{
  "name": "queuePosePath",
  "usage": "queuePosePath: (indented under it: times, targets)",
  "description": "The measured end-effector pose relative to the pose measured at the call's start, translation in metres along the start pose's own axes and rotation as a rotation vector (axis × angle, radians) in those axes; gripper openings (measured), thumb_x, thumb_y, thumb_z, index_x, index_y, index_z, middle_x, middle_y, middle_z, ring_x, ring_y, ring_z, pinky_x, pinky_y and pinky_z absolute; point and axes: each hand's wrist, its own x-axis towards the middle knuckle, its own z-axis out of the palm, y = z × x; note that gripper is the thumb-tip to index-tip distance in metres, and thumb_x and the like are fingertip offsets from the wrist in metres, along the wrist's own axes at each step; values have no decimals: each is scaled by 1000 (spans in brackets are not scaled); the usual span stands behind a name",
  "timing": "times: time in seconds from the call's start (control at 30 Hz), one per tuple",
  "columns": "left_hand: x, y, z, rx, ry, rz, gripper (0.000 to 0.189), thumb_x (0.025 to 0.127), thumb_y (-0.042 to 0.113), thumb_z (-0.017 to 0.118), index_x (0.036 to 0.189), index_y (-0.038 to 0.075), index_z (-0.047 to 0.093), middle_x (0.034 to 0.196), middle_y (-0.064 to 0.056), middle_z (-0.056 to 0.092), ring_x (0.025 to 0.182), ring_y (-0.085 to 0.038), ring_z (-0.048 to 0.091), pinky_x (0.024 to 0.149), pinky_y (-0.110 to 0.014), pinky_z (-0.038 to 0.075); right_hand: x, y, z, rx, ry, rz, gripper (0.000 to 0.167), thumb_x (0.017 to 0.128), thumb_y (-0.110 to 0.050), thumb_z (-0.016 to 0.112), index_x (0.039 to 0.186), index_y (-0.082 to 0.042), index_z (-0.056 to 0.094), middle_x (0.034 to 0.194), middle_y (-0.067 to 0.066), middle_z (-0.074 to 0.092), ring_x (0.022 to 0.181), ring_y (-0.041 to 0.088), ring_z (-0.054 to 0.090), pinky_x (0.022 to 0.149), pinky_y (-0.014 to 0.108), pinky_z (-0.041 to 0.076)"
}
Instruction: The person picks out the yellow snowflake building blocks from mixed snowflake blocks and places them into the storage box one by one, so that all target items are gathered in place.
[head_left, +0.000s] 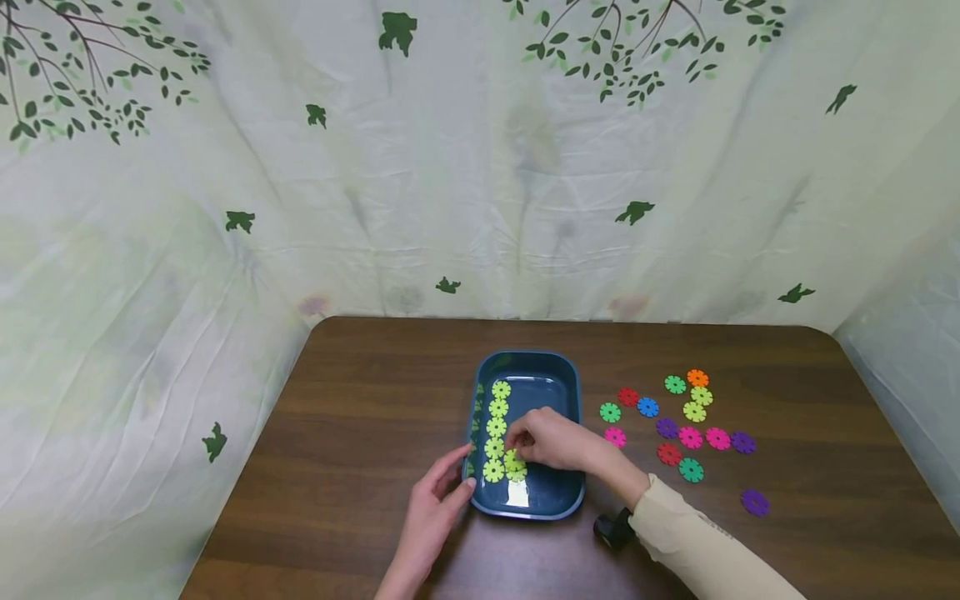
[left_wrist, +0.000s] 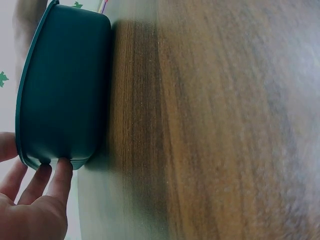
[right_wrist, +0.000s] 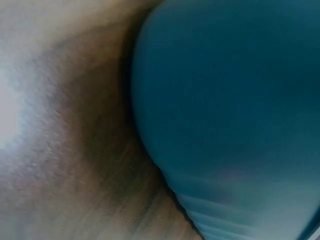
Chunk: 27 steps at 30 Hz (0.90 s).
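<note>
A dark blue tray [head_left: 551, 500] stands on the table. Inside it, yellow-green flower-shaped discs [head_left: 496, 427] form a column along the left side, with more low down beside that column. My left hand [head_left: 435, 504] grips the tray's left rim; the left wrist view has its fingertips [left_wrist: 62, 170] against the outer wall. Over the tray's middle, my right hand [head_left: 553, 439] pinches a yellow-green flower-shaped disc [head_left: 513, 457], partly hidden by the fingers, close above the tray floor. The right wrist view holds only the tray's outer wall [right_wrist: 225, 100] and the table, not the fingers.
Right of the tray, loose flower-shaped discs lie scattered: pink [head_left: 690, 437], purple [head_left: 754, 502], green [head_left: 691, 470], red [head_left: 669, 454], blue [head_left: 648, 407], orange [head_left: 697, 378] and yellow-green [head_left: 694, 412]. A black strapped object [head_left: 615, 529] sits at the right wrist. Behind the wooden table [head_left: 360, 392] hangs a leaf-patterned curtain [head_left: 465, 167].
</note>
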Motion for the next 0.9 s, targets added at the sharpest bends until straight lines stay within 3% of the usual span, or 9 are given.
queuePosePath:
  times: [0.37,0.9]
  targets:
    - [-2,2,-1,-13,-8,10,43,90,8,68,132,17,62,140,-7,53,129,-32,49,105,-49,40,12,4,-9,-24,146,47,14,91,-5,68,103,-11,75,87,-5,67,76,11,57,70,24,52]
    - [-1,5,0,-10,-5,-14,43,92,10,67,134,17,61,143,-9,51,132,-35,46,105,-50,39,24,11,-16,-68,196,91,13,89,-4,71,100,-9,74,81,-4,63,72,13,54,63,29,48]
